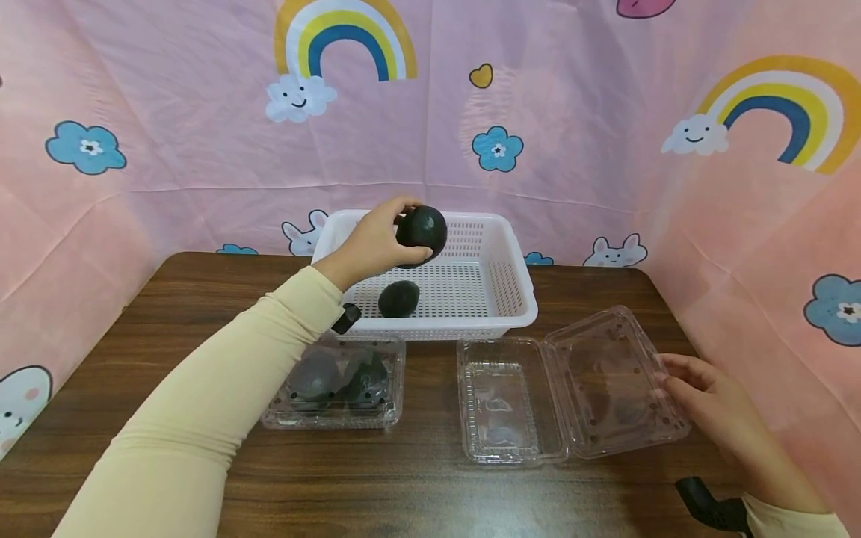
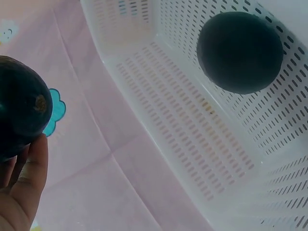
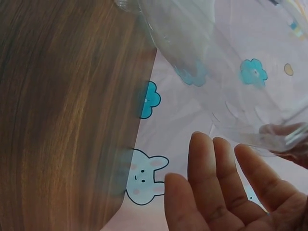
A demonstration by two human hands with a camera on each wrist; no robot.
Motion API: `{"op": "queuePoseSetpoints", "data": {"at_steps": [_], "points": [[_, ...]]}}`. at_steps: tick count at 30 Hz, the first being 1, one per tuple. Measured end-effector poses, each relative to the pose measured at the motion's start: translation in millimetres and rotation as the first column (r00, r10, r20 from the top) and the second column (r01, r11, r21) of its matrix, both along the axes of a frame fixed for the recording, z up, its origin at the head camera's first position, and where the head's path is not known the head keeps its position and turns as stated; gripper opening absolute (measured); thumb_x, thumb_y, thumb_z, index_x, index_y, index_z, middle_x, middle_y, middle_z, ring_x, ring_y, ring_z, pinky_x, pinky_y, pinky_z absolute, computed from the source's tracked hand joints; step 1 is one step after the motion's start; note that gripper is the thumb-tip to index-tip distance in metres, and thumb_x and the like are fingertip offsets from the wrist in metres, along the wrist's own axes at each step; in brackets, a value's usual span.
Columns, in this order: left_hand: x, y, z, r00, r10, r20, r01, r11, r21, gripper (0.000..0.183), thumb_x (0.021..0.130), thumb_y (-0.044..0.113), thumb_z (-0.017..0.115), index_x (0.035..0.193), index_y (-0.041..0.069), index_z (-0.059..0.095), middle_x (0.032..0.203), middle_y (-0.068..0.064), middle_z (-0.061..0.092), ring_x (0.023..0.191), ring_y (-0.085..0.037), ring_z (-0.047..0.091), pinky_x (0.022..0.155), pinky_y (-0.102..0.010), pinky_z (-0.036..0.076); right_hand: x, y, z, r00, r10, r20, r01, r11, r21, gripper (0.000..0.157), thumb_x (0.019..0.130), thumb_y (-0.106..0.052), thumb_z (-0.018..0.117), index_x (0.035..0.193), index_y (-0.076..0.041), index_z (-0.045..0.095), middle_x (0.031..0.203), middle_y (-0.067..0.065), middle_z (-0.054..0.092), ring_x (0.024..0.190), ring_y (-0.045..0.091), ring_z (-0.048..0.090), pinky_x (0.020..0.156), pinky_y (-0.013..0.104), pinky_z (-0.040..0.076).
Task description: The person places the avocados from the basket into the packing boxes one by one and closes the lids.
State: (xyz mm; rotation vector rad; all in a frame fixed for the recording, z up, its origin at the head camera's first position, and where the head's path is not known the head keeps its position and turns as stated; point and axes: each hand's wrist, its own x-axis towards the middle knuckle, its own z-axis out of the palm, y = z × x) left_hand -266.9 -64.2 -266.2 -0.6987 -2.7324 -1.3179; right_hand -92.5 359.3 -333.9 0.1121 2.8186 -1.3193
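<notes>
My left hand [image 1: 377, 243] grips a dark green avocado [image 1: 425, 230] between thumb and fingers, held up over the white perforated basket [image 1: 516, 299]. In the left wrist view the stem scar on this avocado [image 2: 21, 108] shows. Another avocado [image 1: 399, 299] lies on the basket floor near its front wall. At the right, my right hand [image 1: 709, 403] pinches the edge of the raised lid [image 1: 608, 381] of a clear plastic clamshell box [image 1: 501, 411]; its other fingers [image 3: 201, 168] are extended. The box's tray holds no fruit.
A closed clear clamshell box [image 1: 397, 388] with dark fruit inside stands on the wooden table [image 1: 430, 493], front left of the basket and partly behind my left sleeve [image 1: 222, 403]. A printed cloth [image 1: 572, 112] hangs behind and beside the table.
</notes>
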Motion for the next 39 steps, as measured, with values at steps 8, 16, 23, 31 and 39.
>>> {"op": "queuePoseSetpoints", "data": {"at_steps": [8, 16, 23, 31, 39], "points": [[12.0, 3.1, 3.2, 1.0, -0.029, 0.006, 0.029, 0.999, 0.019, 0.065, 0.081, 0.021, 0.077, 0.137, 0.011, 0.046, 0.131, -0.008, 0.05, 0.123, -0.027, 0.047, 0.09, -0.047, 0.049, 1.1, -3.0, 4.4, 1.0, 0.01, 0.008, -0.01, 1.0, 0.007, 0.051, 0.101, -0.023, 0.052, 0.137, 0.012, 0.04, 0.095, -0.013, 0.064, 0.078, -0.002, 0.063, 0.062, 0.023, 0.05], [19.4, 7.2, 3.3, 0.999, -0.049, 0.019, 0.049, 0.999, 0.013, 0.071, 0.08, 0.021, 0.078, 0.141, 0.009, 0.043, 0.136, -0.009, 0.048, 0.126, -0.028, 0.045, 0.094, -0.049, 0.046, 1.9, -5.6, 4.1, 1.0, 0.005, -0.007, -0.005, 1.0, -0.016, 0.048, 0.101, -0.018, 0.052, 0.135, 0.013, 0.041, 0.09, -0.019, 0.061, 0.077, -0.002, 0.062, 0.06, 0.023, 0.051], [25.2, 10.3, 0.8, 0.997, -0.079, 0.017, 0.079, 0.997, 0.017, 0.069, 0.08, 0.021, 0.077, 0.14, 0.009, 0.044, 0.137, -0.01, 0.049, 0.125, -0.028, 0.046, 0.093, -0.049, 0.046, 2.3, -5.4, 3.6, 1.0, 0.004, -0.018, -0.005, 0.999, -0.042, 0.046, 0.1, -0.017, 0.053, 0.134, 0.014, 0.041, 0.088, -0.024, 0.06, 0.076, -0.002, 0.062, 0.059, 0.023, 0.05], [32.7, 18.5, -0.5, 0.993, -0.122, -0.001, 0.122, 0.992, 0.021, 0.071, 0.078, 0.02, 0.079, 0.139, 0.008, 0.046, 0.134, -0.009, 0.051, 0.123, -0.028, 0.048, 0.094, -0.047, 0.047, 1.9, -7.9, 6.2, 0.999, 0.009, -0.038, -0.01, 0.999, -0.032, 0.045, 0.1, -0.015, 0.054, 0.132, 0.014, 0.043, 0.088, -0.021, 0.061, 0.075, -0.001, 0.062, 0.058, 0.023, 0.051], [38.8, 26.0, -7.0, 0.989, -0.151, 0.008, 0.15, 0.988, 0.024, 0.07, 0.078, 0.02, 0.079, 0.138, 0.008, 0.047, 0.133, -0.008, 0.052, 0.122, -0.026, 0.048, 0.092, -0.044, 0.048, 0.5, -6.2, 4.1, 0.997, 0.023, -0.075, -0.028, 0.998, -0.056, 0.039, 0.099, -0.012, 0.054, 0.127, 0.014, 0.046, 0.088, -0.022, 0.062, 0.076, -0.001, 0.063, 0.058, 0.022, 0.051]]}}
